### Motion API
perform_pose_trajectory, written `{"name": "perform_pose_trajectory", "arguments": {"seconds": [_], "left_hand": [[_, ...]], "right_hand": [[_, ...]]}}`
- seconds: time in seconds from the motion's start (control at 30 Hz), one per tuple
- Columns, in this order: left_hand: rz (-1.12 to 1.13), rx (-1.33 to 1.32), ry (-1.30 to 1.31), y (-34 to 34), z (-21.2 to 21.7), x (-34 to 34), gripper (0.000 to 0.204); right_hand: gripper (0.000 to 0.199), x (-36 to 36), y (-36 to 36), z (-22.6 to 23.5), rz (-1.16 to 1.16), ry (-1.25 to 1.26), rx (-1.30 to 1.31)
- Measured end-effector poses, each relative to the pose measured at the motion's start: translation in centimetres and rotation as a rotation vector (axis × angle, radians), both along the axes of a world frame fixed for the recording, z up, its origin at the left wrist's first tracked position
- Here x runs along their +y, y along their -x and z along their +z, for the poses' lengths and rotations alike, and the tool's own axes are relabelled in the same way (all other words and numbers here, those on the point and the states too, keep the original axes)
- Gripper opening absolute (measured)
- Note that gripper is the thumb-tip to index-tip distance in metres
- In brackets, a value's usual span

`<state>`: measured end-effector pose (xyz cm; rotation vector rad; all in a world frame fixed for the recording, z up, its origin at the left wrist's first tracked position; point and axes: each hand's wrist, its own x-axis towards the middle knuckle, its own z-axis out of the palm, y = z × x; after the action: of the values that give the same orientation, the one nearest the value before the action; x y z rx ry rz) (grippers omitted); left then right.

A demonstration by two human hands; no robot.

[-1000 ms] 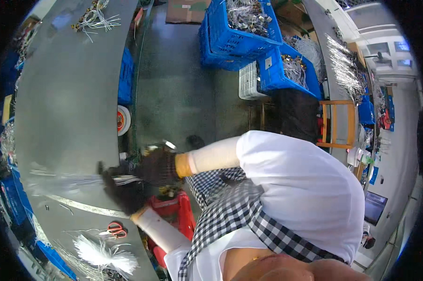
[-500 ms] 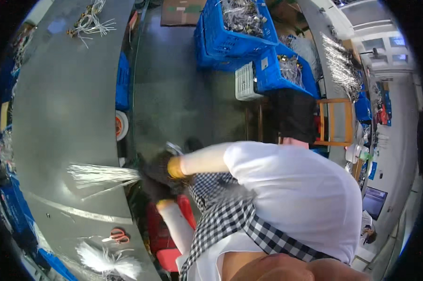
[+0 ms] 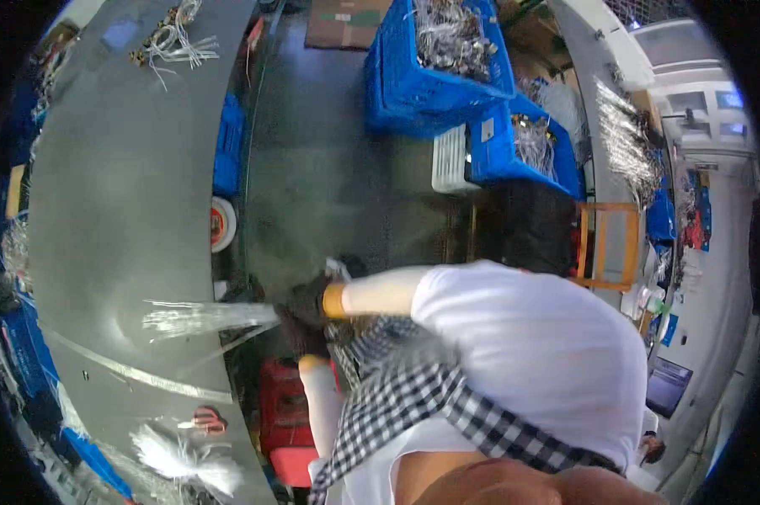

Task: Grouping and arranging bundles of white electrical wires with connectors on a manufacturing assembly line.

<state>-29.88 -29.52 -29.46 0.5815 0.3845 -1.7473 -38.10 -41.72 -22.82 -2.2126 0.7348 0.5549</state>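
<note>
As gloved hands [image 3: 302, 311] grip it, pale wire bundle [image 3: 203, 318], blurred, fanned.

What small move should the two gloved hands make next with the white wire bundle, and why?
Probably slide the wire bundle further onto the grey table. Both gloved hands, right and left, grip its end at the table edge, with only the fanned tips resting on it.

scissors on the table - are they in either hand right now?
No. The red-handled scissors lie on the grey table, apart from both gloved hands, which grip the wire bundle.
</note>
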Motion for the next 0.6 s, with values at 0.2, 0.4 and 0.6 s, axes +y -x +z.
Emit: {"name": "perform_pose_trajectory", "arguments": {"seconds": [0.2, 0.4, 0.6], "left_hand": [[-0.545, -1.377, 0.212, -3.7, 13.6, -9.0, 0.047], [-0.416, -2.259, 0.386, -5.9, 14.7, -10.8, 0.042], [-0.390, -1.081, 0.024, -12.4, 13.6, -14.3, 0.037]], "right_hand": [[0.034, -9.8, 0.2, 10.5, 0.212, 0.099, -0.230], [0.034, -19.9, 2.0, 7.7, 0.060, 0.207, -0.601], [0.016, -34.2, -0.8, 8.8, -0.054, 0.297, -0.445]]}}
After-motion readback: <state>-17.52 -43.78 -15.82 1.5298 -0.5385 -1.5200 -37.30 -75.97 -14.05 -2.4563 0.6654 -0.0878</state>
